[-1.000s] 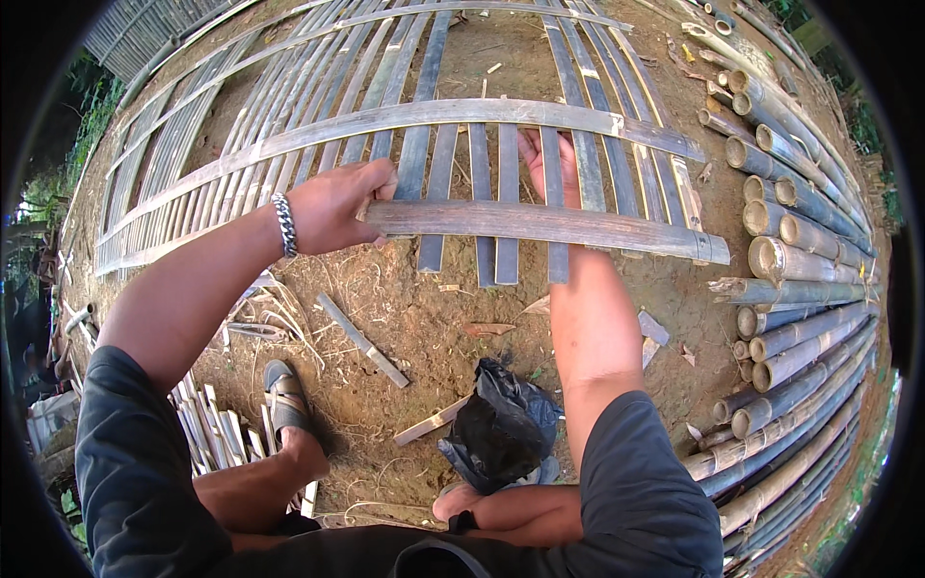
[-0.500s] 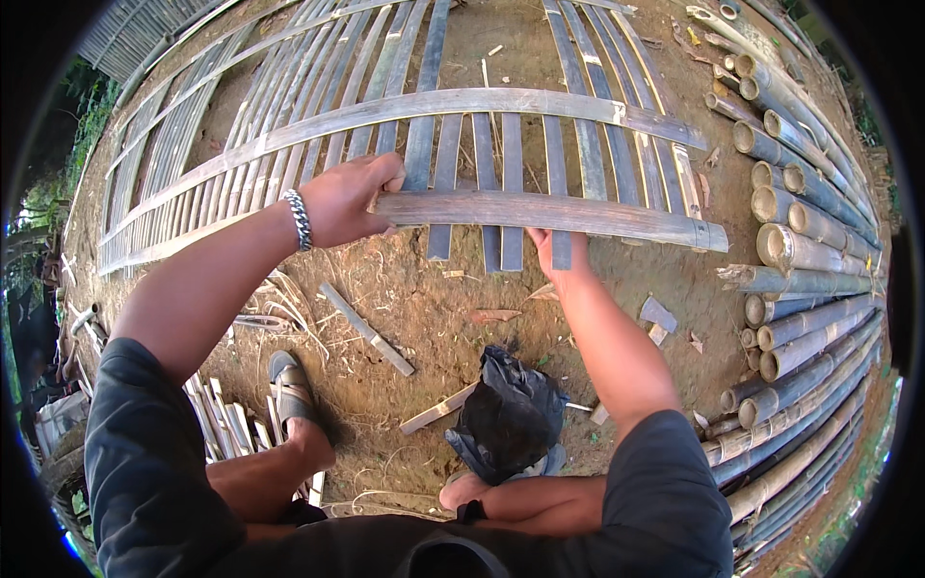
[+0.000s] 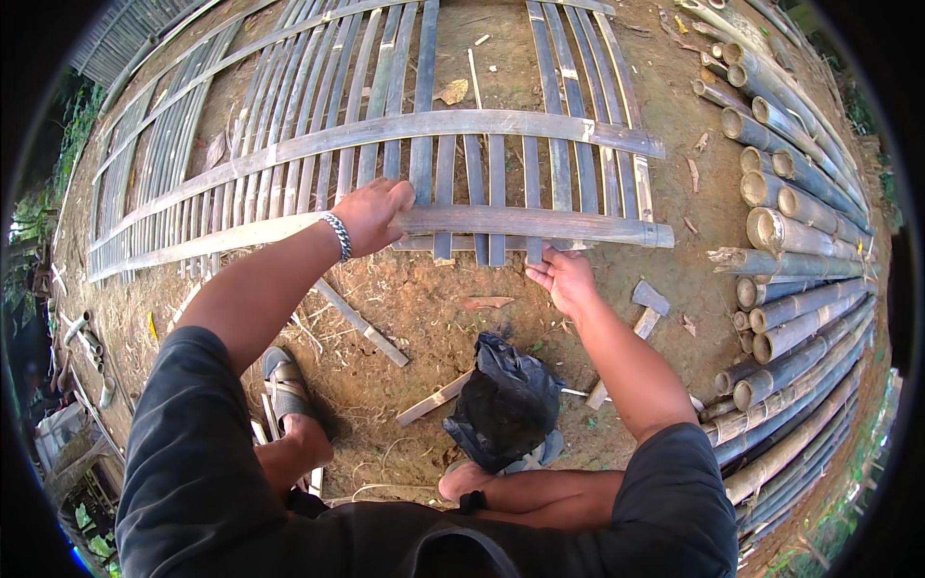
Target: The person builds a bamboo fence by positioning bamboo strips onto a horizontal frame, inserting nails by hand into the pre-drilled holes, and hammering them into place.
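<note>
A lattice panel of long split-bamboo slats crossed by bamboo rails spreads across the ground in front of me. My left hand [image 3: 374, 218], with a chain bracelet at the wrist, is closed over the nearest bamboo rail [image 3: 540, 223]. Past that rail's near edge stick the ends of several narrow slats. My right hand [image 3: 563, 276] pinches the end of one bamboo slat [image 3: 532, 183] just below the rail, its thumb against the slat. Further off, a second rail [image 3: 462, 122] crosses the slats, with a wider gap between some of them.
Cut bamboo poles [image 3: 819, 260] are stacked along the right. A hatchet [image 3: 649, 298] lies on the dirt beside my right forearm. Between my feet sits a black plastic bag [image 3: 506, 405], near a short bamboo strip [image 3: 436, 398]. Another strip [image 3: 361, 323] lies below my left hand.
The near rail has come down toward the ground, and the panel sits a little further left in view. My right hand has moved from behind the rail to the slat's near end.
</note>
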`<state>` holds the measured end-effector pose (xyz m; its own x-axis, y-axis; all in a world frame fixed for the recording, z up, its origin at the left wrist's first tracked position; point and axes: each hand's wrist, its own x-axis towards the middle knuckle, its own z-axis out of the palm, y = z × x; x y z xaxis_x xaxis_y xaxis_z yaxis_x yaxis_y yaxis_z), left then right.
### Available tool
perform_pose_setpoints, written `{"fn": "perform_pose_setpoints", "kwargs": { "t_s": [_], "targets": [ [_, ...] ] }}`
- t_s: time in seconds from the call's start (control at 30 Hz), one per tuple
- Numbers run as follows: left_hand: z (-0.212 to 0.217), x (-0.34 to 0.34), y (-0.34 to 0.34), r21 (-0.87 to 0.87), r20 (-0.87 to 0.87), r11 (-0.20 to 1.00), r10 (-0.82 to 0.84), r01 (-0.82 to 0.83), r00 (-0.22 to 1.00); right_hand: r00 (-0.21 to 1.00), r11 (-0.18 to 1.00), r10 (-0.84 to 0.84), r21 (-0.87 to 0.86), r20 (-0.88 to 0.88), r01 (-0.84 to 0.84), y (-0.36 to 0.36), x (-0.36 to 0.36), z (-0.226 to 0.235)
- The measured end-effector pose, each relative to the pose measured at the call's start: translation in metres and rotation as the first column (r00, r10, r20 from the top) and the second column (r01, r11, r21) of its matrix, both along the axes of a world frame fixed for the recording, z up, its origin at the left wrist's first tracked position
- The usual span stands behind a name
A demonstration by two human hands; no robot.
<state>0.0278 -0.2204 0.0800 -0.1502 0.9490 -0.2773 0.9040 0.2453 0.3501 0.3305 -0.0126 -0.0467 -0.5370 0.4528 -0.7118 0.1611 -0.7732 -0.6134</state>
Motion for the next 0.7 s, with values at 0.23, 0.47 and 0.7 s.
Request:
{"fn": "perform_pose_setpoints", "kwargs": {
  "t_s": [0.23, 0.47, 0.7],
  "targets": [
    [-0.029, 0.008, 0.002, -0.068, -0.035, 0.996, 0.053, -0.056, 0.998, 0.839, 0.851, 0.29, 0.277, 0.46, -0.445, 0.019, 0.025, 0.028],
    [-0.044, 0.013, 0.004, -0.089, -0.076, 0.992, 0.083, -0.09, 0.994, 0.769, -0.241, 0.075, 0.76, 0.634, -0.604, 0.014, 0.042, 0.038],
    [-0.046, 0.015, 0.001, -0.064, -0.071, 0.99, 0.121, -0.125, 0.99, 0.751, -0.475, 0.064, 0.682, 0.657, -0.556, 0.012, 0.033, 0.03]
  ]
}}
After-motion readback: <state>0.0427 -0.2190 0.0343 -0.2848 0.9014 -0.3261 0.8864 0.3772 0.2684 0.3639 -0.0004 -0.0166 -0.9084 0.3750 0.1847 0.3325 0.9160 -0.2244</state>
